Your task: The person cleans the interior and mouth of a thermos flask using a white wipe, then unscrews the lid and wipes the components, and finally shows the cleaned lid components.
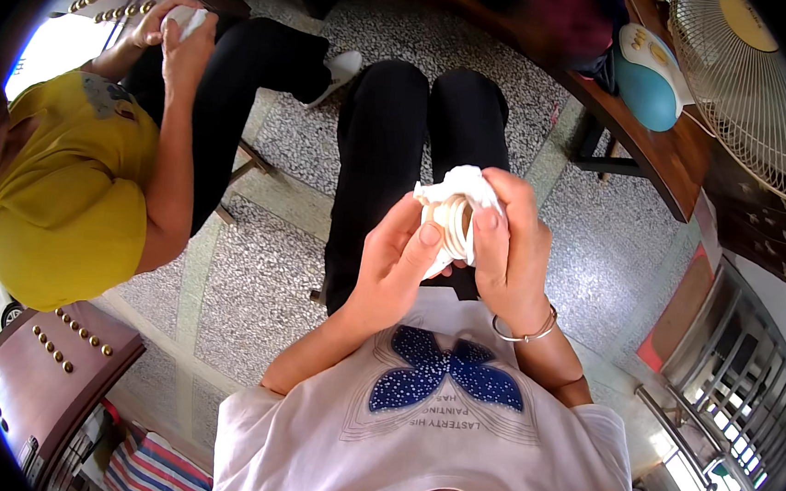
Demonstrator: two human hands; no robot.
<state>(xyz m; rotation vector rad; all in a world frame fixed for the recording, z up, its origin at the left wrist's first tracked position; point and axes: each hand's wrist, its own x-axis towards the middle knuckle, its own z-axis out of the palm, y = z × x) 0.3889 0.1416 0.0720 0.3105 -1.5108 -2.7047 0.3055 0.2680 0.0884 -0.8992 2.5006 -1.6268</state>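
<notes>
Above my lap, both hands hold a small round cream-coloured object (452,219) with ridged rings around it and an opening facing right. A crumpled white cloth or tissue (464,182) wraps over its top, and some white shows below it too. My left hand (392,252) grips the left side, its thumb pressed on the rings. On the other side my right hand (521,238), with a metal bangle (531,332) at the wrist, pinches the cloth and the rim. The fingers under the object are mostly hidden.
A person in a yellow shirt (85,200) sits at my left, a white item (185,21) in both hands. On the right, a wooden table (624,125) holds a fan (758,87) and a blue-and-white appliance (648,79). A metal railing (745,342) stands lower right; speckled floor (258,290) lies below.
</notes>
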